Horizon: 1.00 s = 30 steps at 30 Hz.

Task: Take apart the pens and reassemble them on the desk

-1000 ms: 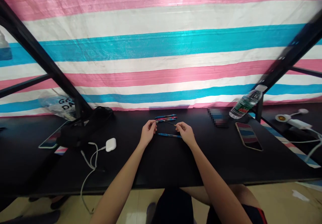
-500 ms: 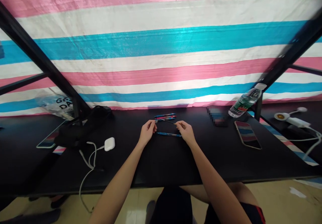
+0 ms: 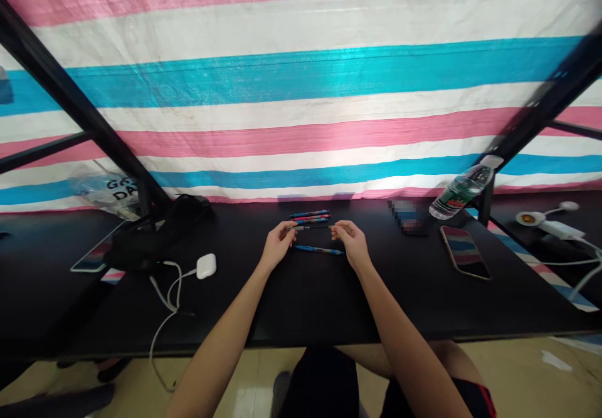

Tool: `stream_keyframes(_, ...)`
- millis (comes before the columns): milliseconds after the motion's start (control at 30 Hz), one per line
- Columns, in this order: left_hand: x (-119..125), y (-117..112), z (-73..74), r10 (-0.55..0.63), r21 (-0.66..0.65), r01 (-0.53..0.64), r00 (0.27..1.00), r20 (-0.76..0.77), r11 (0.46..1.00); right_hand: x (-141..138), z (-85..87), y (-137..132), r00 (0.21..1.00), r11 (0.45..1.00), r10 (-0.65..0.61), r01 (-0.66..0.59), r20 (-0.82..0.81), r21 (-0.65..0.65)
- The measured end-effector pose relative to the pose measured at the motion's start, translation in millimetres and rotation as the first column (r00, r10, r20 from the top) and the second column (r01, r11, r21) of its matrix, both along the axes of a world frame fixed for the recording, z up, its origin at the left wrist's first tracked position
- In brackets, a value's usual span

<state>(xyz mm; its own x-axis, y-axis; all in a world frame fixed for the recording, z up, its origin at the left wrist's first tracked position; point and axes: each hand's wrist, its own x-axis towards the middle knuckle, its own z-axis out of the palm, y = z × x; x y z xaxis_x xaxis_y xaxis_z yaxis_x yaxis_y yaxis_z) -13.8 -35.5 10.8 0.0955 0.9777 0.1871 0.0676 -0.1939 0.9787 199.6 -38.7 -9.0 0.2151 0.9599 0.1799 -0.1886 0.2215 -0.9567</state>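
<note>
A thin dark pen refill is stretched nearly level between my two hands, just above the black table. My left hand pinches its left end, where a paler greyish section shows beside the fingertips. The other end sits between the thumb and fingers of my right hand. Below it, a blue pen lies crosswise on the table, its ends close to both hands. Just beyond the refill, several pens lie side by side, among them a red pen and a blue pen.
On the right are a phone, a tilted water bottle and a blurred-out item. A white earphone case with a white cable lies left, near a black bag. A striped sheet hangs behind.
The refill has gone from slanting down to the right to nearly level. My hands have moved slightly apart, and more of the refill shows between them.
</note>
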Motion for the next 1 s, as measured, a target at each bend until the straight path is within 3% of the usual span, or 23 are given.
stream_keyframes(100, 1.6, -1.0, 0.5, -0.014, -0.003, 0.014, 1.000, 0.016, 1.000, -1.8, 2.0, -2.9, 0.997, 0.997, 0.071, -0.071, 0.006, 0.000)
stream_keyframes(267, 3.5, -3.5, 3.5, -0.042, -0.030, 0.041, 0.999, -0.011, 0.999, -5.4, 7.4, -8.1, 0.974, 0.986, 0.165, -0.166, 0.157, -0.005)
stream_keyframes(333, 3.3, -3.4, 4.1, -0.018, -0.031, 0.018, 1.000, 0.018, 0.999, -5.1, 10.2, -9.8, 0.966, 0.990, 0.129, -0.138, 0.222, 0.024)
stream_keyframes(400, 2.7, -2.2, 3.8, 0.016, -0.043, -0.013, 0.997, 0.071, 0.999, -3.0, 12.6, -11.3, 0.946, 0.995, -0.003, -0.030, 0.325, 0.098)
stream_keyframes(467, 2.1, -0.2, 2.4, 0.058, -0.062, -0.051, 0.990, 0.127, 0.997, 0.7, 13.4, -12.5, 0.849, 0.972, -0.214, 0.136, 0.483, 0.192)
stream_keyframes(567, 1.2, 2.8, -0.8, 0.112, -0.085, -0.097, 0.975, 0.192, 0.992, 6.6, 10.4, -13.3, 0.549, 0.891, -0.436, 0.377, 0.714, 0.254)
stream_keyframes(633, 0.7, 4.1, -2.8, 0.136, -0.094, -0.118, 0.968, 0.211, 0.989, 9.3, 6.4, -13.6, 0.381, 0.847, -0.431, 0.484, 0.818, 0.221)
stream_keyframes(700, 0.5, 4.8, -3.8, 0.154, -0.103, -0.134, 0.963, 0.219, 0.986, 10.5, 2.4, -13.9, 0.282, 0.830, -0.371, 0.527, 0.885, 0.181)
stream_keyframes(867, 1.2, 4.7, -2.8, 0.166, -0.123, -0.138, 0.953, 0.252, 0.983, 11.1, -2.6, -14.5, 0.191, 0.838, -0.243, 0.535, 0.951, 0.107)
stream_keyframes(1000, 2.2, 4.2, -2.3, 0.158, -0.119, -0.132, 0.958, 0.240, 0.984, 14.6, -3.6, -11.8, 0.270, 0.867, -0.259, 0.489, 0.927, 0.099)
